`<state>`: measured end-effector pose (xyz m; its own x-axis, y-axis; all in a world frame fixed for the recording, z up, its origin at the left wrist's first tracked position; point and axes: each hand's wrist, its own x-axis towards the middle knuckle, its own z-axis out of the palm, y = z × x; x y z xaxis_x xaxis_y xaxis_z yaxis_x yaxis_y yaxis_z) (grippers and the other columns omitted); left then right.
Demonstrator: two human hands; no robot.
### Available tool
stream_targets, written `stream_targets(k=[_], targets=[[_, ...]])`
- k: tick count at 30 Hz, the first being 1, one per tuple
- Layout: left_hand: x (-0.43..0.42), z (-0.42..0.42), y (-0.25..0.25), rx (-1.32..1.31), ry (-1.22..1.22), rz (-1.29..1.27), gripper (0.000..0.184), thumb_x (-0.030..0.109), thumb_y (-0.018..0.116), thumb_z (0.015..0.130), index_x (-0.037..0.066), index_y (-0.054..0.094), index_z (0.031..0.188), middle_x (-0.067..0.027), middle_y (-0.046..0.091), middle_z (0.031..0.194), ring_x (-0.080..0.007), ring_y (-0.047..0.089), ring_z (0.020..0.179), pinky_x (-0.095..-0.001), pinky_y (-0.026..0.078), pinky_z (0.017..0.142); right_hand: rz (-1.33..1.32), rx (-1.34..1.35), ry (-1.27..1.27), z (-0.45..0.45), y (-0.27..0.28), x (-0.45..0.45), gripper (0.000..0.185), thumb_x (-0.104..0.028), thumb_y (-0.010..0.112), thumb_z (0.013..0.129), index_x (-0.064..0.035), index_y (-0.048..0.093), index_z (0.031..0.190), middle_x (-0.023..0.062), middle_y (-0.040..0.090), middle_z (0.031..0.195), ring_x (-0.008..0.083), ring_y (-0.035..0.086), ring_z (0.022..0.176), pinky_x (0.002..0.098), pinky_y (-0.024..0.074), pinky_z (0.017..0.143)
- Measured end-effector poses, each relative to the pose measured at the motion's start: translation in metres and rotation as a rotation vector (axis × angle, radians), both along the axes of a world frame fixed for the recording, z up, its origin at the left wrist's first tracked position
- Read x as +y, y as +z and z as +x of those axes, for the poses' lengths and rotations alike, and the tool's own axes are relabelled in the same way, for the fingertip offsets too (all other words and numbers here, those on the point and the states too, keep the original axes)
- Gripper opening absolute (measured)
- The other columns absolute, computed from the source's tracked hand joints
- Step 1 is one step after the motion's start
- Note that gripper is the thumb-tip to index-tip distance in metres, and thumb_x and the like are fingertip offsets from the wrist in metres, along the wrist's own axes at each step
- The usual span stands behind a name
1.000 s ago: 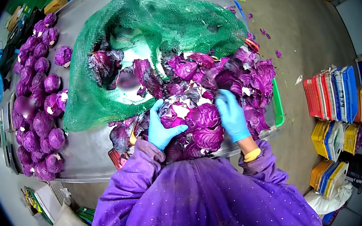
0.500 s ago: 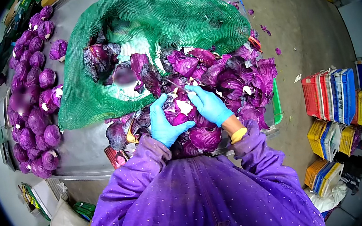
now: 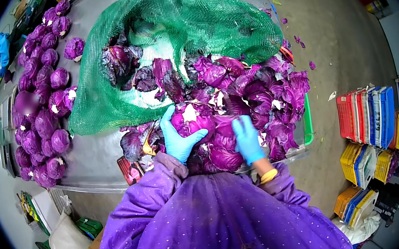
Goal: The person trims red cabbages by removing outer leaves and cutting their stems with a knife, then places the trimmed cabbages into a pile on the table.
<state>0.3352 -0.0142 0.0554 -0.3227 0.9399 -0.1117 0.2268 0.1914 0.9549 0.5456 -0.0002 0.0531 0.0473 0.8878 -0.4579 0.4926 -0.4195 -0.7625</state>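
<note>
Cabbage head [image 3: 199,120] between hands, on table [image 3: 93,161] | left hand [image 3: 177,141] clasping its side, thumb apart from fingers | right hand [image 3: 247,142] blurred, grip impossible to judge | apparently done: smooth heads [image 3: 46,123] piled leftward | apparently remaining: this one, leafy head [image 3: 118,63] at green net [image 3: 228,28]

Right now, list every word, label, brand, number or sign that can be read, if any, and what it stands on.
No text can be read.
Stacked crates, right side: any marks are too small and blurred.
Small red item: any print is too small to read.
</note>
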Motion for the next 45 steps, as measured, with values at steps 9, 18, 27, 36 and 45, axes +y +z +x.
stream_targets(k=[9, 18, 27, 36, 45], targets=[[-0.003, 0.002, 0.004, 0.301, -0.204, 0.017, 0.131, 0.04, 0.095, 0.042, -0.004, 0.022, 0.142, -0.018, 0.035, 0.135, -0.0306, 0.039, 0.126, -0.04, 0.031, 0.109, 0.406, -0.16, 0.613, -0.014, 0.042, 0.041, 0.057, -0.04, 0.042, 0.098, -0.0106, 0.032, 0.145, 0.0188, 0.044, 0.141, 0.037, 0.055, 0.115, 0.0441, 0.0484, 0.09], [0.001, -0.004, -0.009, 0.327, -0.215, 0.132, 0.123, 0.048, 0.091, 0.045, -0.003, 0.029, 0.138, -0.0223, 0.038, 0.136, -0.0365, 0.037, 0.127, -0.0438, 0.03, 0.109, 0.287, -0.283, 0.758, -0.029, 0.032, 0.063, 0.051, -0.04, 0.042, 0.097, -0.015, 0.036, 0.141, 0.019, 0.058, 0.121, 0.0387, 0.062, 0.098, 0.049, 0.0512, 0.076], [-0.012, -0.015, -0.008, 0.324, -0.372, 0.262, 0.121, 0.047, 0.091, 0.046, 0.004, 0.03, 0.141, -0.0232, 0.035, 0.14, -0.0399, 0.034, 0.132, -0.0465, 0.027, 0.111, 0.215, -0.151, 0.421, -0.028, -0.028, 0.106, 0.041, -0.04, 0.039, 0.099, -0.0054, 0.051, 0.117, 0.0271, 0.063, 0.1, 0.0455, 0.059, 0.094, 0.0512, 0.0458, 0.08], [-0.018, 0.009, 0.01, 0.214, -0.204, -0.039, 0.13, 0.036, 0.092, 0.052, -0.001, 0.011, 0.147, -0.0242, 0.024, 0.142, -0.0372, 0.027, 0.133, -0.0435, 0.026, 0.112, 0.391, 0.008, 0.196, -0.019, 0.017, 0.027, 0.038, -0.03, 0.049, 0.097, -0.0081, 0.048, 0.128, 0.0192, 0.064, 0.11, 0.036, 0.063, 0.1, 0.0412, 0.0505, 0.08], [-0.01, 0.014, 0.013, 0.258, -0.213, -0.062, 0.127, 0.035, 0.091, 0.054, -0.001, 0.012, 0.146, -0.0236, 0.025, 0.141, -0.0368, 0.028, 0.132, -0.0431, 0.027, 0.111, 0.42, -0.237, 0.571, -0.017, 0.028, 0.004, 0.054, -0.04, 0.041, 0.098, -0.0104, 0.037, 0.143, 0.0143, 0.05, 0.137, 0.0351, 0.061, 0.105, 0.0427, 0.0529, 0.078]])
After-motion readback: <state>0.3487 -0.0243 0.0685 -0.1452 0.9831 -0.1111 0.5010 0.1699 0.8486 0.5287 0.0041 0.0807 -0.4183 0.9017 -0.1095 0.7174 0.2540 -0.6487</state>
